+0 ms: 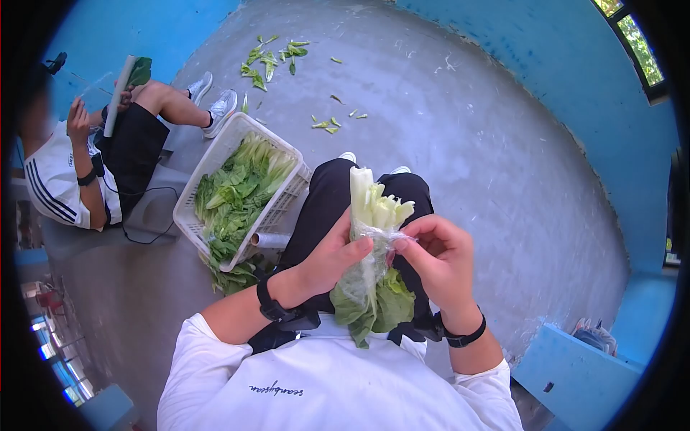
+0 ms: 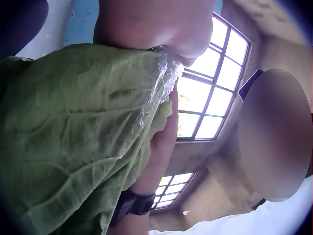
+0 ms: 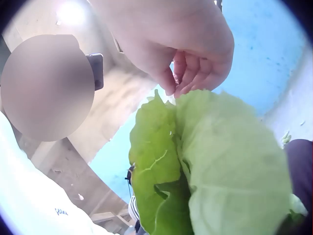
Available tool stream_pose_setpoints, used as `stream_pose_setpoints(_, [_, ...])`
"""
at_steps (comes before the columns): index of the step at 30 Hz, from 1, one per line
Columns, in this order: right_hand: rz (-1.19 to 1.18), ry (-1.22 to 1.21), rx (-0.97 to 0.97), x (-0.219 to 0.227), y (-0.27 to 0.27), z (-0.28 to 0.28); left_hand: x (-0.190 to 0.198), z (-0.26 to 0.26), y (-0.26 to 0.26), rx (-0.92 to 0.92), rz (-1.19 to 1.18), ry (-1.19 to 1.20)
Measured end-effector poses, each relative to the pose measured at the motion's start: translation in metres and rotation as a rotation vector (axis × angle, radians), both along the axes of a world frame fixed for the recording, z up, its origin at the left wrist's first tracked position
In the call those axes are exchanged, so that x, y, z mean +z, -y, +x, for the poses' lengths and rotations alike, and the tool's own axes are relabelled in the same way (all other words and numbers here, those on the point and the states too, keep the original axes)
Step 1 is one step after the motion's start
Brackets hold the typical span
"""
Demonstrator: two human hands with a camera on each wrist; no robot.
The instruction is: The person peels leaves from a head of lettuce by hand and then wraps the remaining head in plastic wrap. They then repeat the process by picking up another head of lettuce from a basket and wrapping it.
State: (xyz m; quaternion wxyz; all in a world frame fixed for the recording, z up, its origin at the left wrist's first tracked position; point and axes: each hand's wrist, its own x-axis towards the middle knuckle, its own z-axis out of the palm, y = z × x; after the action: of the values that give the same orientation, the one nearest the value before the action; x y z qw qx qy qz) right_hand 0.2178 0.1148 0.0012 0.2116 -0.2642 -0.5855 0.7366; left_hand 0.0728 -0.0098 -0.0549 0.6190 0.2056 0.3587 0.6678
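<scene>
A bunch of leafy greens (image 1: 388, 298) stands over the lap in the head view, pale cut stalks up and wide leaves down. Clear plastic film (image 1: 370, 231) wraps round its middle. My left hand (image 1: 334, 248) holds the bunch from the left side, thumb across the film and the other fingers hidden behind. On the right, my right hand (image 1: 442, 255) pinches the film's edge between thumb and forefinger, close beside the stalks. Wrinkled film (image 2: 164, 81) lies against the leaf in the left wrist view. The right wrist view shows curled fingers just above the leaves (image 3: 230, 161).
A white plastic crate (image 1: 284, 190) of greens stands to the left, with a roll of film (image 1: 270, 240) beside it and more leaves below. Another person (image 1: 75, 176) sits further left, holding a pale roll and a leaf. Leaf scraps (image 1: 269, 57) lie on the floor ahead.
</scene>
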Motion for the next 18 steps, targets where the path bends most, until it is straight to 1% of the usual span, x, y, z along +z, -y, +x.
stream_pose_setpoints(3, [-0.124, -0.008, 0.023, 0.006, -0.003, 0.0, 0.007, 0.003, 0.001, -0.041, 0.018, 0.077])
stream_pose_setpoints(6, [-0.192, -0.019, 0.063, 0.003, -0.011, -0.004, 0.01, 0.005, -0.002, -0.07, -0.004, 0.136])
stream_pose_setpoints(9, [-0.226, 0.015, 0.082, -0.014, -0.019, -0.004, 0.008, 0.007, -0.003, -0.051, -0.017, 0.122])
stream_pose_setpoints(10, [-0.188, -0.002, 0.079, -0.018, -0.019, -0.004, 0.008, 0.007, -0.004, -0.037, -0.018, 0.109])
stream_pose_setpoints(12, [-0.114, -0.035, 0.073, -0.023, -0.018, -0.006, 0.004, 0.001, -0.002, -0.14, 0.0, 0.081])
stream_pose_setpoints(15, [-0.363, 0.037, 0.152, -0.013, -0.021, -0.009, 0.003, -0.007, 0.0, -0.249, 0.008, 0.099])
stream_pose_setpoints(17, [-0.228, 0.009, 0.265, -0.021, -0.026, -0.011, 0.003, -0.009, -0.002, -0.319, 0.041, 0.171])
stream_pose_setpoints(18, [-0.233, -0.009, 0.332, -0.021, -0.029, -0.011, 0.003, -0.009, -0.003, -0.362, 0.075, 0.228])
